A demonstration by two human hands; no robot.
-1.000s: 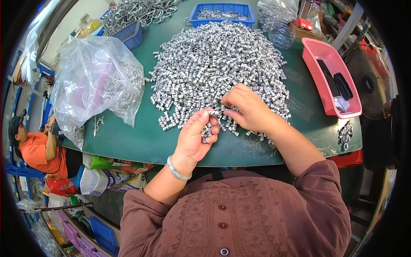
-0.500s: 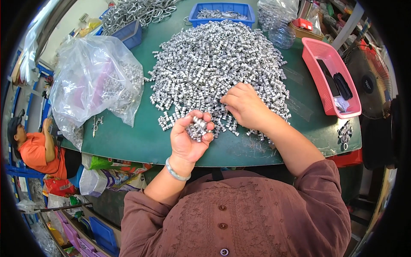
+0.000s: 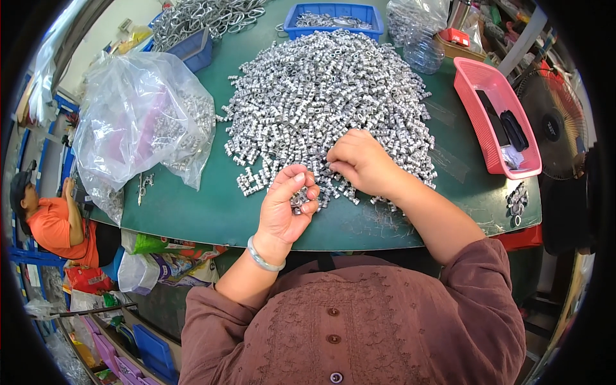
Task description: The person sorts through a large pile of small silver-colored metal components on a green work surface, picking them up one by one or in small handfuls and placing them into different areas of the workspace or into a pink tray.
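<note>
A big heap of small silvery metal fittings (image 3: 321, 96), short and tube-like with ringed ends, lies on the green table (image 3: 218, 221) in front of me. Cupped at the heap's near edge, my left hand (image 3: 282, 206) is closed around several of these fittings (image 3: 298, 200), its thumb lying over them. My right hand (image 3: 366, 163) is just to the right, over the near side of the heap. Its thumb and forefinger come together in a pinch; whether a fitting is between them is too small to see.
A clear plastic bag (image 3: 128, 122) of metal parts stands on the left. Behind are metal loops (image 3: 212, 25) and a blue tray (image 3: 333, 10). A pink basket (image 3: 465, 86) and a fan (image 3: 552, 122) are on the right. Another person (image 3: 58, 224) sits at the far left.
The left thumb has folded over the fittings, and the fingers have closed more around them. My right hand has shifted slightly toward the left hand, its fingers drawn tighter together.
</note>
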